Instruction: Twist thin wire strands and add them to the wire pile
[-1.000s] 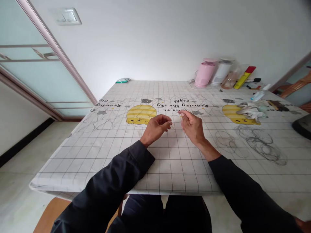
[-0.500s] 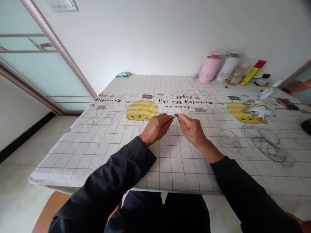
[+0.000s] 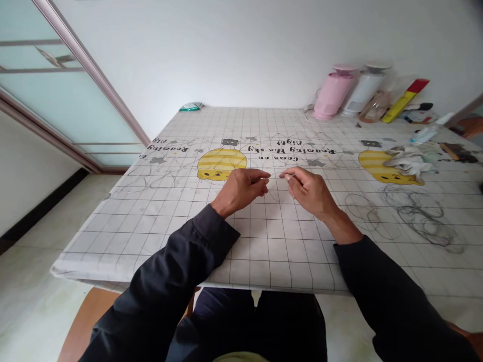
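My left hand [image 3: 244, 190] is held just above the middle of the table, its thumb and fingers close together in a loose pinch. Across a small gap, my right hand [image 3: 310, 192] faces it with the index finger and thumb drawn together. A very thin thread [image 3: 272, 193] shows faintly by the fingertips; its ends are too fine to follow. More fine thread [image 3: 158, 183] trails over the tablecloth on the left. To the right of my right hand lie a loose coil of thin thread [image 3: 364, 213] and a thicker dark tangle of thread [image 3: 418, 213].
A checked tablecloth [image 3: 181, 246] with yellow cartoon prints covers the table. At the back right stand a pink cylinder [image 3: 334, 95], a white cylinder [image 3: 362, 93], a bottle [image 3: 375, 106] and a yellow-red box [image 3: 405, 100]. A crumpled cloth [image 3: 409, 161] lies nearer. A green packet [image 3: 191, 106] is at the back left.
My hands have moved apart, from nearly touching fingertips to a small gap. The left fingers look slightly looser. The view has shifted a little.
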Tool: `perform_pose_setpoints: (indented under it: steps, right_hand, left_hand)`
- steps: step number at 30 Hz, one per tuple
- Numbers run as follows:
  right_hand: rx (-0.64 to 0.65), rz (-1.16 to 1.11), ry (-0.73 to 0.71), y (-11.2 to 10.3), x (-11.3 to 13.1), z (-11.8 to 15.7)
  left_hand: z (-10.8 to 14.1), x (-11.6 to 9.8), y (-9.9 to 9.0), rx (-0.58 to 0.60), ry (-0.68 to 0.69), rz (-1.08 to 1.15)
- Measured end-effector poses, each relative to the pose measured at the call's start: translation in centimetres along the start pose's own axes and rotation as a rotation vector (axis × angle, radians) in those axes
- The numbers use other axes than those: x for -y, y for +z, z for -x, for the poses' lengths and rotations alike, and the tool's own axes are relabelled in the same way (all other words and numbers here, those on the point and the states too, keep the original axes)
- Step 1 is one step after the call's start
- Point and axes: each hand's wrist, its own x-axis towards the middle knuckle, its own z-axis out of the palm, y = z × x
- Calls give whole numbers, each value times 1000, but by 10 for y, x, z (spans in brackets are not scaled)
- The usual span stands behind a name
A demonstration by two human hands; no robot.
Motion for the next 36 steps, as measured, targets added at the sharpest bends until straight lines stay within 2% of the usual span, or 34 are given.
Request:
perform_pose_setpoints:
  steps: [3, 5, 10, 16, 21, 25, 30, 36]
  right_hand:
    - [-6, -8, -21, 0, 4, 3]
    - [-1, -3, -32, 0, 3, 5]
    - [45, 4, -73, -2, 0, 8]
    - [48, 26, -64, -1, 3, 10]
    - [51, 77, -53, 3, 2, 11]
    - [71, 90, -61, 7, 2, 10]
    - [6, 175, -58, 17, -1, 8]
    - [-102, 276, -28, 34, -8, 8]
  left_hand:
    - [-1, -8, -6, 53, -136, 289]
    - [-3, -8, -10, 42, -184, 396]
    - [-6, 2, -16, -115, -228, 372]
    - [-5, -1, -19, -5, -201, 415]
    - [-4, -6, -21, 45, -149, 326]
    - [-4, -3, -15, 98, -63, 178]
    - [0, 1, -2, 60, 48, -63]
    - [0, -5, 2, 74, -45, -101]
